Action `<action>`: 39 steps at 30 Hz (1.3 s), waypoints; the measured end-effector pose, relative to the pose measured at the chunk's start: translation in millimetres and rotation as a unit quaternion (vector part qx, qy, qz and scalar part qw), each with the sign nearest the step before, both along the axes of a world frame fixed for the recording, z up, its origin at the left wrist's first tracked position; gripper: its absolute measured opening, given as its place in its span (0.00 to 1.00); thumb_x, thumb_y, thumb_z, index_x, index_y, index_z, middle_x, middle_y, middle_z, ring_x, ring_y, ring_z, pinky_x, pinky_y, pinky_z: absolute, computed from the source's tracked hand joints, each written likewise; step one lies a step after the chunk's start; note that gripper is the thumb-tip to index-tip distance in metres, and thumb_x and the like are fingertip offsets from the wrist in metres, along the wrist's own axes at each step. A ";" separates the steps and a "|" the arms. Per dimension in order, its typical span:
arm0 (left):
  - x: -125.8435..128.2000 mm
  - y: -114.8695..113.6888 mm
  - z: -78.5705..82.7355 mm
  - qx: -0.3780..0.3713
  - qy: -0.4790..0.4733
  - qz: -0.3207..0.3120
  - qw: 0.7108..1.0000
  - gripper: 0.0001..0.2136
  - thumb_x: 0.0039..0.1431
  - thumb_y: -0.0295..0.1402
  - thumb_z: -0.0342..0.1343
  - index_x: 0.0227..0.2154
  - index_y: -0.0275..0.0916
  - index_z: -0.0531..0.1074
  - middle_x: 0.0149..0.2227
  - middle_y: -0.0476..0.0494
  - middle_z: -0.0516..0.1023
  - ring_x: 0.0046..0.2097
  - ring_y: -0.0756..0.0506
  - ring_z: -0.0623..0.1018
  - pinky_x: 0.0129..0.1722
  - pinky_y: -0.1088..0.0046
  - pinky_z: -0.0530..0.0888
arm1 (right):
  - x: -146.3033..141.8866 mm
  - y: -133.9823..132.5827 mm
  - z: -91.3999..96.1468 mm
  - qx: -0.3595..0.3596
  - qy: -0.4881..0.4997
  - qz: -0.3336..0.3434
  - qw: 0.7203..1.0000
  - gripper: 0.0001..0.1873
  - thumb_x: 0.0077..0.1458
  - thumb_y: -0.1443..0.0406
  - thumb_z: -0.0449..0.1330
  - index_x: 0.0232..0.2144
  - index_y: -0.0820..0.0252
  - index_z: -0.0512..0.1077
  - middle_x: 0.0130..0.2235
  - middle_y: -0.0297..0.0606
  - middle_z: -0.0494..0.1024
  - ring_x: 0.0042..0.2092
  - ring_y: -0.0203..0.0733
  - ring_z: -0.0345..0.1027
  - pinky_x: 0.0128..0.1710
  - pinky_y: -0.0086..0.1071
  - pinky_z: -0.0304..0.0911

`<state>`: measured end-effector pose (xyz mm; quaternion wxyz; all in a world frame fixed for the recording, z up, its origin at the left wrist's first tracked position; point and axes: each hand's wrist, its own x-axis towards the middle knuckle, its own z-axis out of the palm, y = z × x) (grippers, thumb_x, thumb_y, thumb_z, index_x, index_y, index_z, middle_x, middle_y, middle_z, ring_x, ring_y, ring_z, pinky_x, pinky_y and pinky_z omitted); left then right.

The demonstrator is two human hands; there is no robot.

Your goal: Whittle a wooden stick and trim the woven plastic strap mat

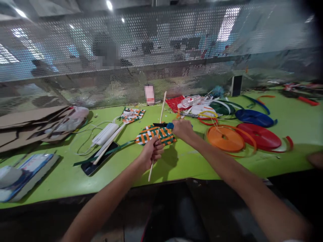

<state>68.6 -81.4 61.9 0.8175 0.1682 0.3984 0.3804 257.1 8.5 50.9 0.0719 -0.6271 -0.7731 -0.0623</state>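
Observation:
My left hand (151, 152) is closed around a thin pale wooden stick (160, 114) that runs up and away from me over a woven panel (154, 133) of orange, green and white strips. My right hand (183, 129) is closed on a tool with a blue handle (169, 125) whose dark blade points left onto the top of the woven panel. The panel lies flat on the green table (176, 161).
Orange (224, 138), red (259, 135) and blue (252, 117) strap coils lie to the right. A second woven piece on a stick (132, 115), a white charger (104, 133), a phone (98, 158), cardboard (30, 124) and a booklet (27, 171) lie left. A perforated metal screen (161, 60) backs the table.

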 end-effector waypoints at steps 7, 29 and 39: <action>1.5 -41.6 9.2 -0.029 -0.185 0.081 0.979 0.21 0.78 0.37 0.39 0.25 0.40 0.52 0.20 0.60 0.42 0.15 0.58 0.47 0.13 0.84 0.38 | -9.7 -0.9 20.9 0.000 -0.005 0.043 0.999 0.16 0.64 0.62 0.56 0.46 0.61 0.81 0.44 0.51 0.83 0.48 0.54 0.78 0.47 0.37 0.63; 10.1 -91.7 12.8 0.175 -0.039 0.036 0.983 0.28 0.59 0.53 0.64 0.25 0.41 0.53 0.18 0.61 0.46 0.19 0.56 0.40 0.13 0.82 0.41 | 7.0 -56.4 31.5 0.080 0.037 0.124 0.988 0.13 0.56 0.60 0.58 0.35 0.60 0.80 0.32 0.44 0.82 0.33 0.47 0.72 0.33 0.35 0.51; 11.3 -91.1 8.2 0.123 -0.066 -0.006 0.990 0.26 0.63 0.50 0.61 0.25 0.42 0.51 0.19 0.61 0.43 0.18 0.56 0.41 0.13 0.83 0.41 | 9.1 -57.9 27.8 0.077 0.024 0.107 0.991 0.12 0.56 0.61 0.57 0.34 0.59 0.80 0.33 0.44 0.82 0.35 0.49 0.74 0.33 0.35 0.52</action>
